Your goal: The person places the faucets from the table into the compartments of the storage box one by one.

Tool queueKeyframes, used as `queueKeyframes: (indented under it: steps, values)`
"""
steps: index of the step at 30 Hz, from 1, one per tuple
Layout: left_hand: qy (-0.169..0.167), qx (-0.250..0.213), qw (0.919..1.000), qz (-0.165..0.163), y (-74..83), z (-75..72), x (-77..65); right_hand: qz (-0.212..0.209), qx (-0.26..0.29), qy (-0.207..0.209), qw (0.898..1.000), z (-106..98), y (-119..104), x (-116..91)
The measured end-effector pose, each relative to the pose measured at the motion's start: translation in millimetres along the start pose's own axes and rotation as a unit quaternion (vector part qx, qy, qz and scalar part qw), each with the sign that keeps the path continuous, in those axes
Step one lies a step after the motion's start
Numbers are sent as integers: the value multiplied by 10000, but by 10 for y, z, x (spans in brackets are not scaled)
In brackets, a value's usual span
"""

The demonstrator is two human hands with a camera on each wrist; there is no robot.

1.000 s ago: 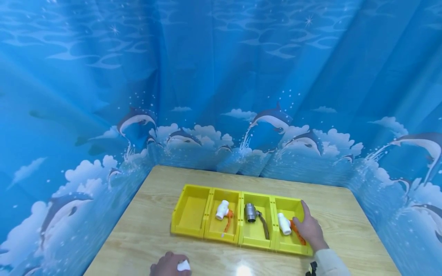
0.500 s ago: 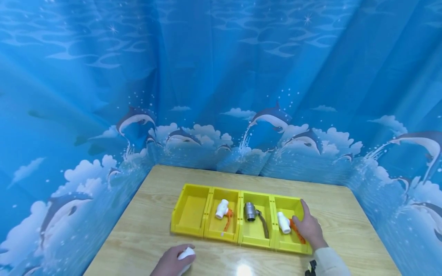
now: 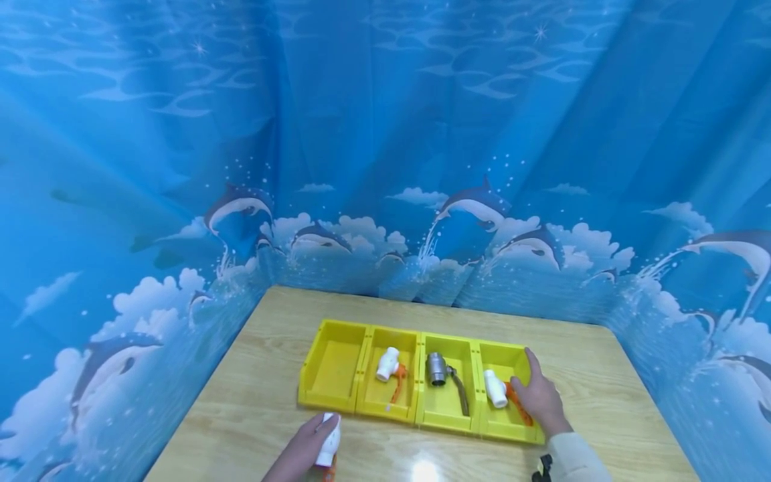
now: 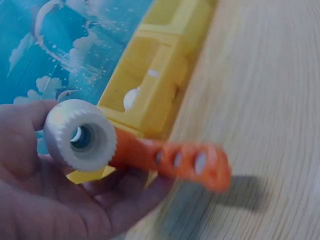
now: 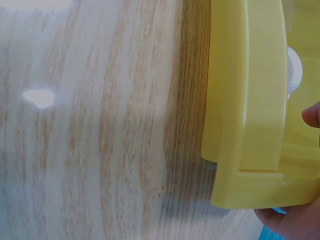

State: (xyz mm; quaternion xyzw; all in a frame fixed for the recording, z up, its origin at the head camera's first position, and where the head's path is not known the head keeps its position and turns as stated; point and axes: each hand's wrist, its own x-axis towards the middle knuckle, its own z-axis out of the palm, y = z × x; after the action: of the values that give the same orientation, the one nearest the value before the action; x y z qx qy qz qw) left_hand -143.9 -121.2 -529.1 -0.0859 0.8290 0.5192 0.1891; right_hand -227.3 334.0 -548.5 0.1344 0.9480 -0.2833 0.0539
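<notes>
My left hand [image 3: 301, 450] holds a white plastic ball valve [image 3: 328, 443] with an orange lever, in front of the left part of the yellow bin row. In the left wrist view the valve's round open end [image 4: 80, 135] faces the camera, and its orange lever [image 4: 175, 159] points right over the table. My right hand [image 3: 544, 402] grips the right side wall of the rightmost yellow bin [image 3: 512, 432], thumb inside and fingers outside. A second white ball valve [image 3: 496, 389] with an orange lever lies in that bin, beside the thumb.
Joined to that bin are several more yellow bins. The leftmost bin [image 3: 334, 371] holds nothing visible. Another white valve [image 3: 388, 365] and a metal valve [image 3: 436, 370] with a dark lever lie in the middle ones. A blue dolphin curtain [image 3: 373, 167] surrounds the wooden table [image 3: 241, 415].
My left hand has moved forward and slightly right, toward the bins, turning so that more of the white valve and its orange lever show. The right hand stays in place on the bin.
</notes>
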Motion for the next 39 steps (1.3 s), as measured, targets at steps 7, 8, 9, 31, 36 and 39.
queueKeyframes:
  steps: [7, 8, 9, 31, 36, 39]
  values:
    - [-1061, -2472, 9631, 74, -24, -11, -70, 25, 14, -31, 10000, 12, 17, 21]
    - [-1107, -2696, 9566, 38, -22, -9, -76, 30, 12, -32, 10000, 10, 17, 23]
    - [-1147, -2886, 9506, -2, -21, -8, -77, 39, 12, -31, 10000, 9, 18, 27]
    - [-583, -355, 9968, 415, -12, -28, -37, 67, 79, -31, 9999, 2, 9, 20]
    - [-565, 166, 9932, 1000, -4, -15, -70, 39, 96, -21, 9999, 4, 22, 19]
    - [-504, 426, 9897, 1270, -4, 6, -77, 21, 86, -14, 10000, 3, 25, 15]
